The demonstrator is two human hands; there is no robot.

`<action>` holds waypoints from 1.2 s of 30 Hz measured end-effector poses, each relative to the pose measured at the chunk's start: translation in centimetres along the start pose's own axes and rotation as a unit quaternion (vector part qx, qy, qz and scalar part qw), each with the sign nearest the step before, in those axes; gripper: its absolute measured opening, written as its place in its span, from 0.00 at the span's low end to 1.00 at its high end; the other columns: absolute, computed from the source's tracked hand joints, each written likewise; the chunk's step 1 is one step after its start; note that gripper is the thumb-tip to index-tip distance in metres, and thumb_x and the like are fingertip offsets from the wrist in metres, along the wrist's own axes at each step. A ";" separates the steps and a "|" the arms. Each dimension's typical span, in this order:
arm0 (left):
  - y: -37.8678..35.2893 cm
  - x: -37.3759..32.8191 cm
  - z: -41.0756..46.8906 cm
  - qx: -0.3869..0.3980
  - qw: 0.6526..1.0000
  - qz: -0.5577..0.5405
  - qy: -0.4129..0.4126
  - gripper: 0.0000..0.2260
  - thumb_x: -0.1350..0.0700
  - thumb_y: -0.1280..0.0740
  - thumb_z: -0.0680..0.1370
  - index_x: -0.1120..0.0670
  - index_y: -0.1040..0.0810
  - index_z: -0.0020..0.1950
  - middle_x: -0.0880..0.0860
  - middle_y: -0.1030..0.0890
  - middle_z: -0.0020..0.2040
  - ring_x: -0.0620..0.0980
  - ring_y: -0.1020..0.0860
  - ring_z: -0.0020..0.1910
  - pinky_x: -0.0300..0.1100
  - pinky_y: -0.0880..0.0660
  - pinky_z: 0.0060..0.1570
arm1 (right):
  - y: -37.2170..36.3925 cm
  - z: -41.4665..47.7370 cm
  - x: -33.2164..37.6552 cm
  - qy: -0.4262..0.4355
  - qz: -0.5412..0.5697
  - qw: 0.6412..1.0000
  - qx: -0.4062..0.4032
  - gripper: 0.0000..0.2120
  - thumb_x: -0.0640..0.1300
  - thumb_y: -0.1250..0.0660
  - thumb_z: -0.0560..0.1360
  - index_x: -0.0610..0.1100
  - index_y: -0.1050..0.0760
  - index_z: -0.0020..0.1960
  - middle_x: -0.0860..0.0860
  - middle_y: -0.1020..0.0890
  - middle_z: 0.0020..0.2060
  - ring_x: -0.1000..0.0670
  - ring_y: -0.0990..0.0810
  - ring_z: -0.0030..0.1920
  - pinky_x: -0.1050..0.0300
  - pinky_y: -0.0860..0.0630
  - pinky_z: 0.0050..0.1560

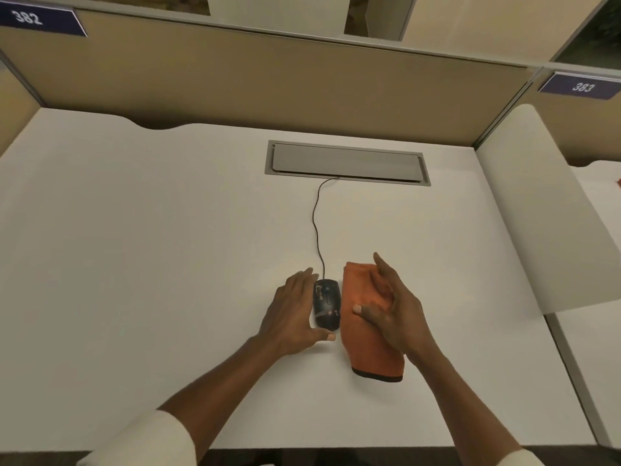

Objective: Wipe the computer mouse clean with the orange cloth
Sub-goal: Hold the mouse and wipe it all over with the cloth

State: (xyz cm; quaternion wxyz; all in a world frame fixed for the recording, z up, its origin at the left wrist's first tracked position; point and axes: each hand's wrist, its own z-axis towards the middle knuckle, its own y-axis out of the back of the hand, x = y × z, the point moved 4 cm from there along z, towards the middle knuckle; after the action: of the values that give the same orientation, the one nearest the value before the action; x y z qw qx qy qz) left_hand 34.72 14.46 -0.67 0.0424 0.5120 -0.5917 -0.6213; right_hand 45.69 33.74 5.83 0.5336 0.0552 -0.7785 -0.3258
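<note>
A black wired computer mouse (pixel 327 304) lies on the white desk (pixel 151 264), smudged with light marks. My left hand (pixel 291 314) cups its left side, fingers along the edge and thumb at its near end. A folded orange cloth (pixel 366 344) with a dark hem lies just right of the mouse. My right hand (pixel 391 309) rests on the cloth, fingers spread over its top and thumb pressing its left part. The mouse's cable (pixel 316 227) runs away from me to a grey cable hatch (pixel 346 163).
Tan partition walls (pixel 268 85) close the desk at the back and sides, with number plates 382 (pixel 30 18) and 383 (pixel 583 86). A white side panel (pixel 537 213) bounds the desk on the right. The near desk edge is just below my forearms.
</note>
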 end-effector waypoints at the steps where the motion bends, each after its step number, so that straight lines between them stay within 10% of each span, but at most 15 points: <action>1: -0.1 -0.1 0.2 -0.002 1.000 -0.001 -0.006 0.57 0.31 0.23 0.65 0.49 0.49 0.83 0.49 0.47 0.85 0.51 0.47 0.83 0.47 0.48 0.80 | -0.2 0.2 0.0 0.013 -0.007 1.000 0.003 0.48 0.50 0.19 0.73 0.72 0.45 0.81 0.61 0.26 0.73 0.60 0.26 0.70 0.58 0.28 0.65; 18: -1.4 -0.4 1.7 0.030 0.999 -0.011 0.037 0.55 0.38 0.22 0.68 0.51 0.52 0.84 0.51 0.39 0.80 0.58 0.45 0.81 0.52 0.42 0.78 | -3.0 2.8 -1.1 0.026 -0.108 0.992 0.056 0.34 0.50 0.28 0.77 0.66 0.36 0.80 0.47 0.27 0.74 0.44 0.23 0.71 0.51 0.26 0.66; 36: -1.0 -1.0 1.9 -0.015 1.000 0.008 0.015 0.55 0.39 0.21 0.68 0.52 0.51 0.83 0.51 0.34 0.78 0.51 0.47 0.80 0.40 0.59 0.74 | -4.8 5.7 -1.0 0.002 -0.169 0.985 0.046 0.19 0.49 0.36 0.82 0.57 0.22 0.72 0.49 0.28 0.74 0.40 0.20 0.65 0.51 0.24 0.64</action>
State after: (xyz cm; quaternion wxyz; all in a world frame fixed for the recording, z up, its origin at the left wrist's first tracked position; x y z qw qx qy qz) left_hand 34.46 16.72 -1.30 0.0638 0.5157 -0.5860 -0.6218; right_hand 39.91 33.00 1.11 0.4692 0.2106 -0.7712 -0.3752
